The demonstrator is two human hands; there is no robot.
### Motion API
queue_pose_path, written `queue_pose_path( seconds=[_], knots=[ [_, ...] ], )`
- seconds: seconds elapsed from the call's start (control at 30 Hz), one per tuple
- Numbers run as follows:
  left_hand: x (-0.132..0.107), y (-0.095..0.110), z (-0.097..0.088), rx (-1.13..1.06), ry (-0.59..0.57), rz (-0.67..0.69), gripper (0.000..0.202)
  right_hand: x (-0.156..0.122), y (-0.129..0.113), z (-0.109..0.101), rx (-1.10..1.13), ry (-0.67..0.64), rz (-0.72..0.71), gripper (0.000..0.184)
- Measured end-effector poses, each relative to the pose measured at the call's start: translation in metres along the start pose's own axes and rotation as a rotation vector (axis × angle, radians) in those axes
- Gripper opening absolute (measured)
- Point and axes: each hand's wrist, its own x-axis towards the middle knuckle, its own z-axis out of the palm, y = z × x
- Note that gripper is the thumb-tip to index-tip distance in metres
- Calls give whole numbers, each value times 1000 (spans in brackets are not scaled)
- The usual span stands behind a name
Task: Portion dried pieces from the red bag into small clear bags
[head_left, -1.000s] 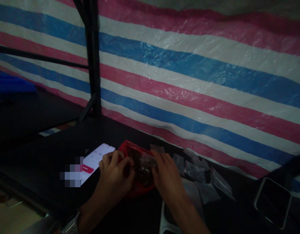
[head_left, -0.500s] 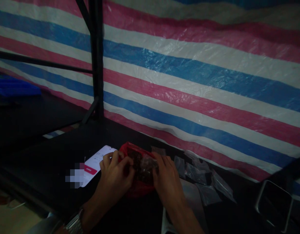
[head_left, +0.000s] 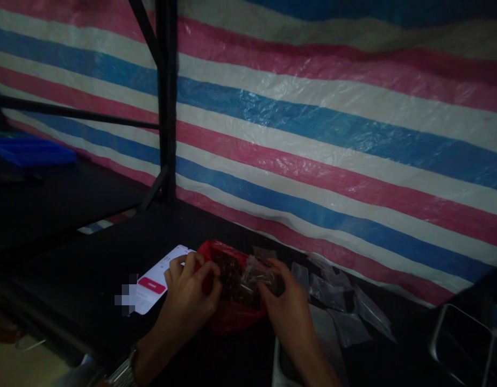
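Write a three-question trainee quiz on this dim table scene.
1. True or false: the phone lies to the right of the red bag.
2. What does the right hand pinch? A) a small clear bag B) a spoon C) a cup
3. Which colours stripe the sheet behind the table?
Key: 1 false, it lies to the left; 2 A; 3 pink-red, white and blue.

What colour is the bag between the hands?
The bag is red; the head view shows it best.
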Motion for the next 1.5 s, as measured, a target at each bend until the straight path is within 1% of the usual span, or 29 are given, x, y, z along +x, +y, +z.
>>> queue_pose_path(
  seconds=[0.03, 0.1, 0.17, 0.23, 0.3, 0.37, 0.43, 0.5, 0.57, 0.63, 0.73, 0.8, 0.87, 0.93, 1.03, 1.17, 1.3, 1.5],
  knots=[
    [0, -1, 0, 2, 7, 1, 17, -2, 0, -6, 91, 9, 44, 40],
    [2, -4, 1, 3, 21, 1, 18, -8, 3, -24, 192, 36, 107, 44],
    [3, -6, 2, 4, 33, 2, 19, -17, 11, -47, 162, 75, 128, 48],
    [4, -7, 2, 5, 43, 1, 22, -28, 26, -71, 25, 82, 122, 44],
    [5, -7, 1, 6, 52, 0, 24, -37, 45, -92, -203, 65, 96, 38],
    [4, -7, 1, 4, 53, 2, 25, -45, 61, -105, -390, 10, 96, 38],
    [3, -7, 1, 0, 47, 9, 25, -50, 71, -112, -486, -59, 76, 44],
    [2, -7, 2, 0, 41, 15, 26, -54, 73, -115, -507, -83, 36, 53],
    [2, -6, 3, 7, 38, 17, 26, -56, 69, -119, -482, -67, 11, 61],
    [2, -6, 4, 9, 49, 21, 24, -56, 62, -124, -432, -71, 16, 64],
    [4, -3, 3, -31, 97, 38, 23, -51, 53, -131, -388, -89, 26, 58],
    [4, 2, -1, -66, 148, 63, 23, -47, 51, -131, -392, -53, 15, 53],
    [4, 7, -7, -89, 199, 99, 23, -43, 49, -129, -396, -25, 4, 50],
    [3, 12, -12, -108, 253, 129, 22, -41, 48, -125, -396, -23, -7, 48],
    [0, 17, -15, -135, 303, 154, 19, -40, 45, -119, -409, -32, -34, 45],
    [-4, 17, -18, -139, 330, 170, 17, -43, 41, -113, -460, -57, -67, 45],
    [-6, 13, -21, -134, 362, 204, 15, -45, 40, -114, -486, -70, -88, 48],
    [-17, 1, -16, -142, 330, 259, 21, -45, 43, -119, -563, -106, -90, 53]
  ],
)
